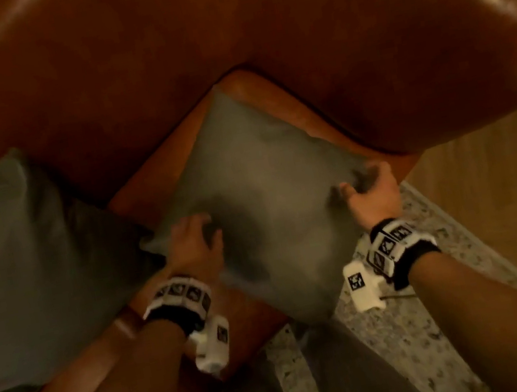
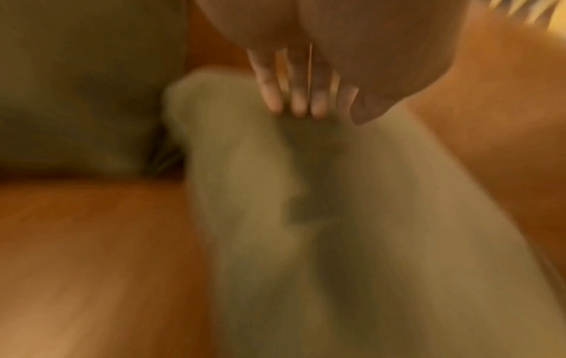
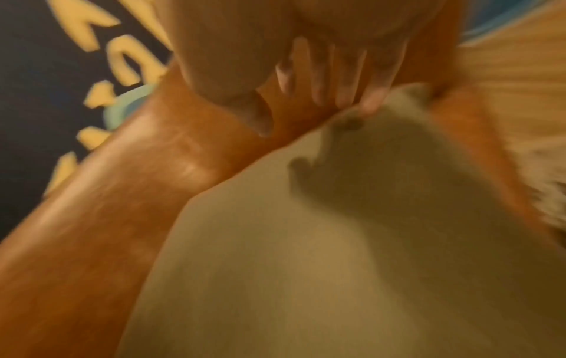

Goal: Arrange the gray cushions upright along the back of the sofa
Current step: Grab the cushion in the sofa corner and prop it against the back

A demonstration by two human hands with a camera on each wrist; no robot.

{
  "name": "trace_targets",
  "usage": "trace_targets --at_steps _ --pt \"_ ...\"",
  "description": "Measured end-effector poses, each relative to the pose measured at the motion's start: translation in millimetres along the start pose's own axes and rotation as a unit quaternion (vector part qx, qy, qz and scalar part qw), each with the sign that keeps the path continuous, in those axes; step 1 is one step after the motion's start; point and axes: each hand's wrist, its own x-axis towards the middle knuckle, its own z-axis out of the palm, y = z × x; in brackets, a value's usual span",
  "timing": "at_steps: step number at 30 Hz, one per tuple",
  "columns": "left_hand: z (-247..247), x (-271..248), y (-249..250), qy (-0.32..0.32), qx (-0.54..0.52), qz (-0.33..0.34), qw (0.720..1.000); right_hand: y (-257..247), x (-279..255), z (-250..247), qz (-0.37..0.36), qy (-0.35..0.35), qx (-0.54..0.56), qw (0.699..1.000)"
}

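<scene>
A gray cushion (image 1: 258,182) lies tilted on the brown leather sofa seat (image 1: 152,187), one corner pointing into the sofa's inner corner. My left hand (image 1: 193,238) grips its left corner, and in the left wrist view the fingers (image 2: 291,97) and thumb dig into bunched fabric of the cushion (image 2: 383,218). My right hand (image 1: 369,186) curls round the right corner, where the fabric folds darkly. The right wrist view is blurred: fingertips (image 3: 370,101) sit on the cushion's corner (image 3: 352,218), the thumb off to the side. A second gray cushion (image 1: 20,265) leans against the sofa back (image 1: 126,81) at the left.
The sofa's leather arm (image 1: 427,27) rises on the right, close behind the held cushion. Speckled floor (image 1: 421,322) and a pale wooden surface (image 1: 496,181) lie to the right. My legs in gray trousers (image 1: 344,377) stand at the seat's front edge.
</scene>
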Motion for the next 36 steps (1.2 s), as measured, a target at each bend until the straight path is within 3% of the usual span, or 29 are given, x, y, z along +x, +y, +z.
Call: trace_targets --at_steps 3,6,10,12,14,17,18,20,23,25,28,30,32,36 --pt "-18.3 51.5 -4.8 -0.051 -0.013 -0.088 0.995 45.8 -23.9 3.3 0.181 -0.025 0.044 0.982" --pt "-18.8 69.3 -9.6 -0.148 -0.095 -0.187 0.967 57.8 -30.4 17.5 0.211 -0.113 0.074 0.968" --pt "-3.9 39.4 -32.1 -0.180 -0.094 -0.215 0.955 24.7 -7.2 23.8 0.151 -0.128 0.018 0.980" --pt "5.8 12.4 -46.6 -0.205 -0.109 -0.256 0.938 3.1 4.1 23.1 0.072 -0.136 -0.030 0.988" --pt "26.5 -21.6 -60.1 -0.249 -0.111 -0.247 0.930 -21.8 12.7 22.3 -0.020 -0.151 -0.090 0.984" --pt "55.5 -64.7 -74.0 -0.319 -0.175 -0.297 0.883 -56.7 26.3 25.5 -0.109 -0.196 -0.171 0.959" --pt "59.5 -70.8 -77.1 -0.309 -0.186 -0.315 0.878 -66.5 31.4 27.2 -0.113 -0.209 -0.191 0.952" --pt "59.6 -64.2 -88.9 -0.201 -0.242 -0.362 0.877 -80.7 41.7 31.3 -0.099 -0.216 -0.210 0.948" --pt "36.8 -39.0 -82.6 -0.028 -0.387 -0.423 0.819 -92.4 48.1 41.9 -0.073 -0.206 -0.217 0.951" --pt "27.2 -17.7 -78.0 -0.018 -0.453 -0.425 0.784 -97.1 50.4 50.9 -0.069 -0.208 -0.198 0.955" --pt "17.8 1.1 -70.9 -0.046 -0.463 -0.428 0.774 -106.9 49.9 58.5 -0.057 -0.198 -0.159 0.966" --pt "14.2 3.4 -66.1 -0.011 -0.524 -0.396 0.754 -117.4 50.5 57.7 -0.067 -0.184 -0.138 0.971" --pt "6.9 5.9 -56.6 0.045 -0.541 -0.358 0.759 -130.3 51.8 54.0 -0.089 -0.173 -0.112 0.974" --pt "-28.2 16.8 -38.2 0.126 -0.517 -0.237 0.813 -162.6 50.9 51.8 -0.124 -0.152 0.000 0.981"
